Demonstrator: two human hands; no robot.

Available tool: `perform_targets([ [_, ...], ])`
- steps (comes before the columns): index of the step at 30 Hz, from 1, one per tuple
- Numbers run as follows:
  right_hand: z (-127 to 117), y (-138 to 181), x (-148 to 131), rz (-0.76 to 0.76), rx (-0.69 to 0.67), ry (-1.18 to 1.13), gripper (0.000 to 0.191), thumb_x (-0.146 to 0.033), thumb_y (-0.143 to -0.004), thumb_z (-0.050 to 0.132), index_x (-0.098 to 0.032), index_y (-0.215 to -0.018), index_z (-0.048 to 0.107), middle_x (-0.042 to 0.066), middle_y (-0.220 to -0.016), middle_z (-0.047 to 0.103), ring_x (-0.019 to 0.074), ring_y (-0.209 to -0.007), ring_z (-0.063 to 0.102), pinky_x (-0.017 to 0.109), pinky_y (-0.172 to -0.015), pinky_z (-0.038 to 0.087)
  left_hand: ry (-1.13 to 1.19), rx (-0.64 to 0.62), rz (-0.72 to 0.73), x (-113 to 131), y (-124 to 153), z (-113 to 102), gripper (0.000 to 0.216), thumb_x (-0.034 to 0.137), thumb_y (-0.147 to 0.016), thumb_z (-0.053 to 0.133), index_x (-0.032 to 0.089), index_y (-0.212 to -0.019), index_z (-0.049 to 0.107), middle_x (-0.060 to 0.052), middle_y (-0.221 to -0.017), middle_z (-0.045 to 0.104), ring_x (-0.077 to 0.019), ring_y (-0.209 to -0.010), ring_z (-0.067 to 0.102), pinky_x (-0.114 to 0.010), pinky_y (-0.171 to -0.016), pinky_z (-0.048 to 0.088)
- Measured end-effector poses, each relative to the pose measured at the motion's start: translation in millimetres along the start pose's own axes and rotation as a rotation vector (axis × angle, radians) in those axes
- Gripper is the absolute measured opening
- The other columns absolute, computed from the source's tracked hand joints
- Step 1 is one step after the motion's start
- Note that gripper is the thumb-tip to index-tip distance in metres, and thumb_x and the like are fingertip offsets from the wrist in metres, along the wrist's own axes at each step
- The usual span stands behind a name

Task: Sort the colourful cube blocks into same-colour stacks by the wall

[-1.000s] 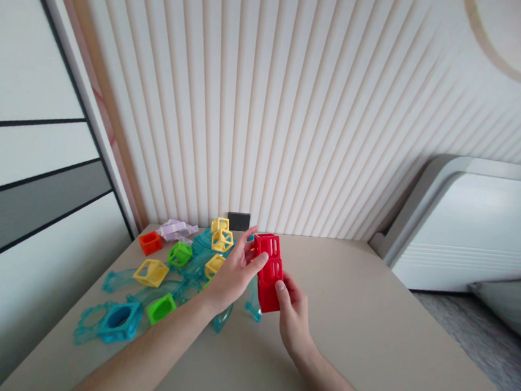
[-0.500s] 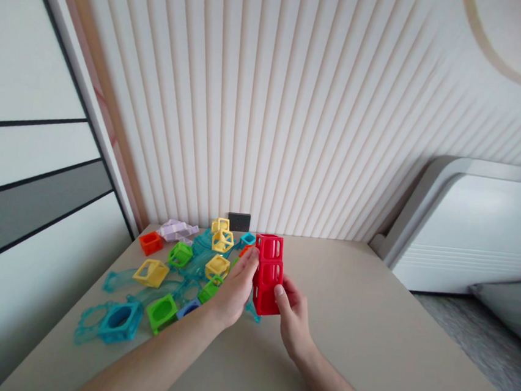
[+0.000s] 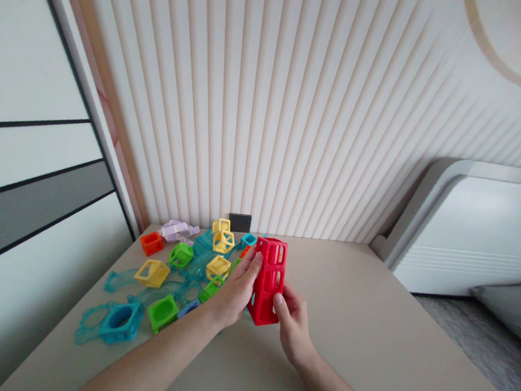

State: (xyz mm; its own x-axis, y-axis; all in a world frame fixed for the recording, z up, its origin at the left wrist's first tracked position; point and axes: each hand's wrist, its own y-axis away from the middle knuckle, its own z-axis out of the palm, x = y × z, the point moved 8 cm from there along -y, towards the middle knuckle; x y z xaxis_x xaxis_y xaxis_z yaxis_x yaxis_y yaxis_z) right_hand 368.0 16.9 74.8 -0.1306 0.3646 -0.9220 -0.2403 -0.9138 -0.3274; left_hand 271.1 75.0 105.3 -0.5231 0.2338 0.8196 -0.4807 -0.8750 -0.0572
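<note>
A column of red open-frame toy blocks stands nearly upright between my hands, above the table. My left hand is closed on its left side near the upper and middle blocks, thumb pointing up. My right hand grips the lower right side, with the thumb on the near face and the other fingers partly hidden behind. Left of the column lie a green block, a yellow block and a blue block, the last partly covered by my left forearm.
Clear-blue track pieces and several coloured blocks spread over the left half of the beige table. An orange block and lilac pieces lie farther back. A black socket is on the ribbed wall behind.
The red column has turned slightly and come a little lower and nearer. Both hands keep their hold on it, and the loose blocks lie as before.
</note>
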Motion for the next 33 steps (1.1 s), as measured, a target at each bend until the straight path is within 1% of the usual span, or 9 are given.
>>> perform_targets([
  [3,0.0,-0.3,-1.9,-0.007,0.015,0.004,0.044,-0.058,-0.086,0.069,-0.022,-0.109,0.077,0.007,-0.090,0.078,0.0251,-0.085,0.072,0.035,-0.077,0.060,0.027,0.008,0.008,-2.0,-1.7,-2.1,0.060,0.060,-0.085,0.069,0.023,-0.131,0.060,-0.006,-0.107,0.075,-0.0177,-0.084,0.071,-0.028,-0.074,0.056],
  [6,-2.6,-1.9,-0.4,0.003,0.052,-0.004,0.045,-0.058,-0.086,0.069,-0.022,-0.111,0.076,0.008,-0.095,0.078,0.0264,-0.089,0.073,0.037,-0.080,0.060,0.034,0.034,0.039,-3.8,-4.0,-6.0,0.056,0.057,-0.088,0.067,0.026,-0.134,0.057,-0.006,-0.121,0.072,-0.0203,-0.102,0.070,-0.031,-0.087,0.056],
  [9,-7.6,-3.8,2.1,0.008,0.112,0.002,0.042,-0.056,-0.085,0.071,-0.021,-0.109,0.076,0.008,-0.101,0.079,0.0268,-0.092,0.073,0.037,-0.083,0.060,-0.020,0.055,0.087,-0.6,-4.6,-8.2,0.053,0.058,-0.091,0.063,0.027,-0.134,0.059,-0.006,-0.130,0.068,-0.0234,-0.120,0.064,-0.034,-0.100,0.051],
  [13,-11.0,-5.9,3.3,0.017,0.169,-0.003,0.043,-0.054,-0.083,0.074,-0.020,-0.109,0.075,0.009,-0.105,0.078,0.0265,-0.094,0.073,0.037,-0.083,0.060,-0.135,0.047,0.153,11.1,-3.4,-5.7,0.051,0.057,-0.092,0.060,0.026,-0.132,0.062,-0.008,-0.132,0.068,-0.0267,-0.128,0.059,-0.038,-0.108,0.046],
  [16,-11.8,-7.5,2.7,0.027,0.197,-0.015,0.044,-0.055,-0.082,0.074,-0.020,-0.109,0.074,0.010,-0.107,0.078,0.0264,-0.095,0.072,0.037,-0.083,0.060,-0.187,0.007,0.162,15.2,-4.1,-1.6,0.046,0.052,-0.093,0.063,0.023,-0.129,0.064,-0.009,-0.131,0.069,-0.0280,-0.129,0.058,-0.040,-0.111,0.044],
  [19,-12.0,-9.0,2.9,0.040,0.203,-0.021,0.045,-0.056,-0.082,0.074,-0.019,-0.109,0.074,0.010,-0.108,0.077,0.0264,-0.095,0.072,0.037,-0.082,0.060,-0.202,-0.004,0.156,13.3,-6.0,-1.7,0.042,0.046,-0.092,0.066,0.021,-0.126,0.066,-0.010,-0.129,0.070,-0.0283,-0.126,0.061,-0.041,-0.108,0.046],
  [23,-12.4,-9.0,3.5,0.042,0.195,-0.018,0.044,-0.054,-0.083,0.073,-0.019,-0.110,0.073,0.010,-0.109,0.077,0.0261,-0.094,0.072,0.037,-0.082,0.060,-0.177,0.010,0.139,9.7,-6.8,-3.8,0.041,0.044,-0.092,0.067,0.019,-0.125,0.067,-0.011,-0.127,0.071,-0.0286,-0.122,0.063,-0.043,-0.106,0.047],
  [26,-13.1,-8.0,3.7,0.034,0.199,-0.016,0.044,-0.053,-0.083,0.074,-0.019,-0.111,0.072,0.010,-0.110,0.077,0.0265,-0.095,0.072,0.038,-0.082,0.060,-0.189,0.013,0.146,11.9,-5.6,-3.3,0.041,0.044,-0.091,0.068,0.019,-0.124,0.067,-0.011,-0.125,0.072,-0.0284,-0.120,0.065,-0.043,-0.106,0.048],
  [33,-14.6,-7.1,-0.6,-0.020,0.202,0.004,0.041,-0.050,-0.083,0.075,-0.020,-0.111,0.071,0.010,-0.108,0.077,0.0262,-0.095,0.072,0.037,-0.082,0.060,-0.223,-0.026,0.168,18.9,-2.6,0.5,0.042,0.044,-0.092,0.067,0.020,-0.126,0.067,-0.010,-0.125,0.072,-0.0278,-0.120,0.065,-0.042,-0.107,0.047],
])
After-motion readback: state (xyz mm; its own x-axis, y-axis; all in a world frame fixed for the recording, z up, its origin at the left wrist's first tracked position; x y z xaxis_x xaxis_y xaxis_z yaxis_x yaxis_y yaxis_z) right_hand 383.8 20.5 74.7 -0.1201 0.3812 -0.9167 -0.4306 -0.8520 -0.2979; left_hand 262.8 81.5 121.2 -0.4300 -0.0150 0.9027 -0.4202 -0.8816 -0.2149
